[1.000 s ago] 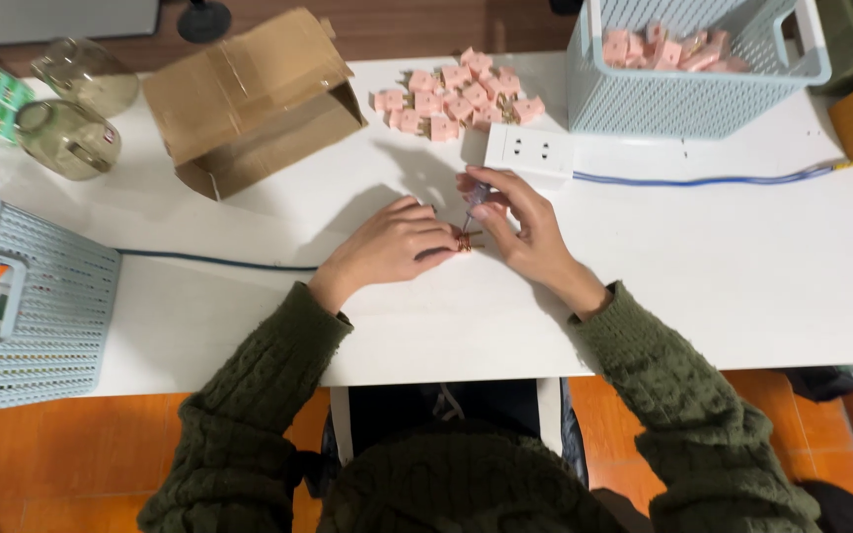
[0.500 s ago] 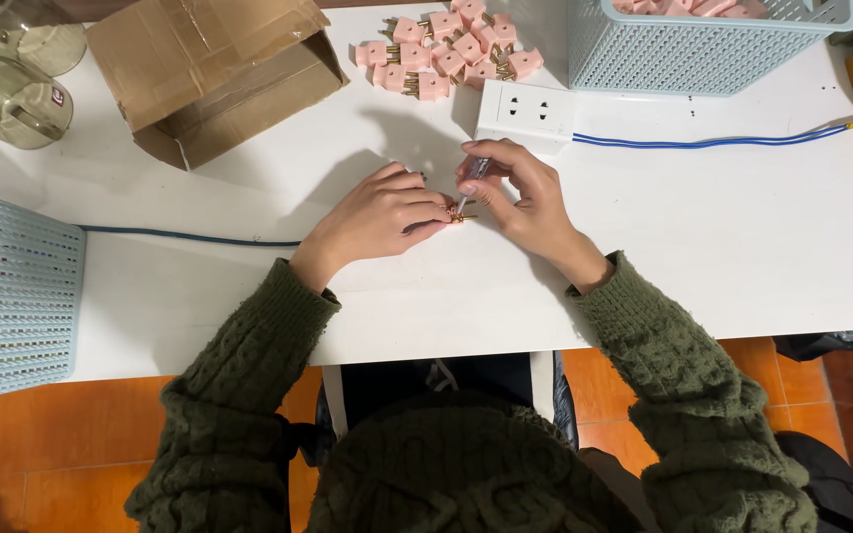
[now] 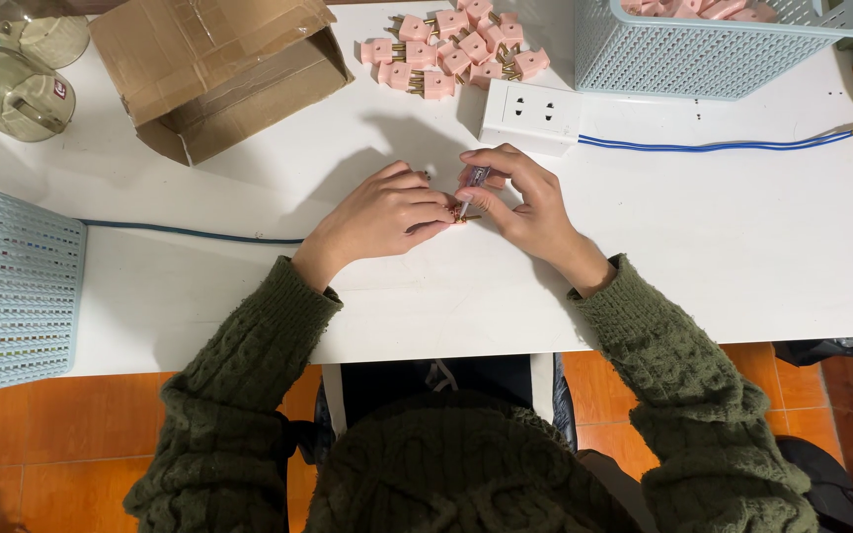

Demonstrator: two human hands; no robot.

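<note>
White table (image 3: pixel 742 247), both hands' (image 3: pixel 387 212) grip pinched together on seemingly one small brass-pinned plug (image 3: pixel 462 209) between fingertips.

cardboard box (image 3: pixel 217 71) left of plug pile (image 3: pixel 458 44), socket strip (image 3: pixel 531 116) behind hands (image 3: pixel 458 207), basket (image 3: pixel 713 44) right

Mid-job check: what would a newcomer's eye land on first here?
Both hands meet at the table's middle, left hand and right hand pinching a small pink plug with brass prongs. Behind them lie a pile of pink plugs and a white socket block; an open cardboard box sits far left.
</note>
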